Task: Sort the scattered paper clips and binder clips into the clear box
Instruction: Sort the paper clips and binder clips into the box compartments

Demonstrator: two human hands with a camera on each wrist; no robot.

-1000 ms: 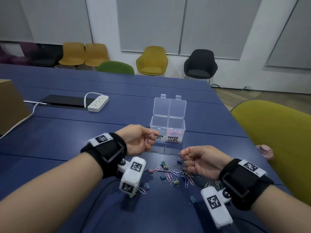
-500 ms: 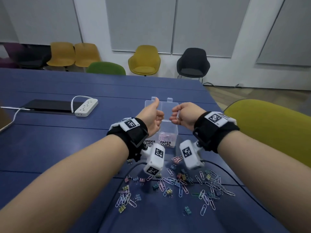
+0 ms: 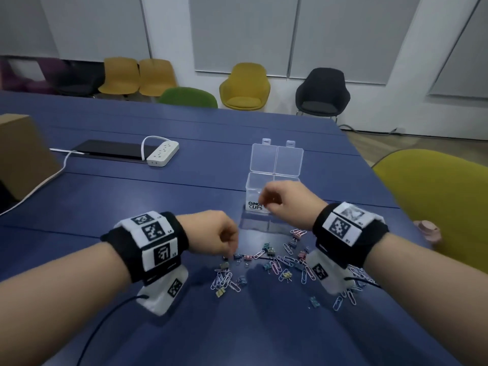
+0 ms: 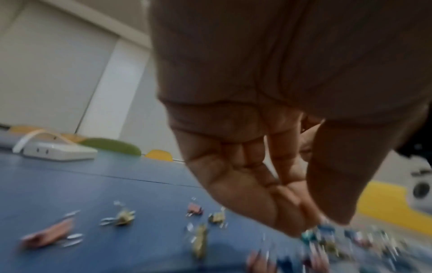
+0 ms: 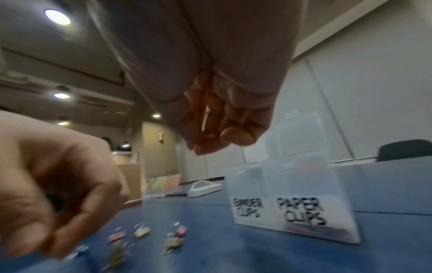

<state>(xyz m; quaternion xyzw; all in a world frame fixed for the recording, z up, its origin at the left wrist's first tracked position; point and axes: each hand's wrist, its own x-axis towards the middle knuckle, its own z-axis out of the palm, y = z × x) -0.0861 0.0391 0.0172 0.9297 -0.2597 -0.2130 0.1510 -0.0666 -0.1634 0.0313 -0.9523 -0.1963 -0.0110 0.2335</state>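
**While clips lie scattered, both hands work**

Head view: left hand [image 3: 214, 232] dips, fingers curled, into paper clips and binder clips [image 3: 269, 262] on the blue surface [image 3: 132, 196]; right hand [image 3: 286, 200] hovers before the clear box [image 3: 274, 167].
Left wrist: grip's contents blurred, cannot tell.
Right wrist: fingertips pinched together, maybe on something pale.

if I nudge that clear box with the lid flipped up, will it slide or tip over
The clear box looks like thin plastic holding few clips, so it is probably light and would likely slide on the smooth blue table. Its raised lid puts weight high and behind, so a high push might tip it backward.
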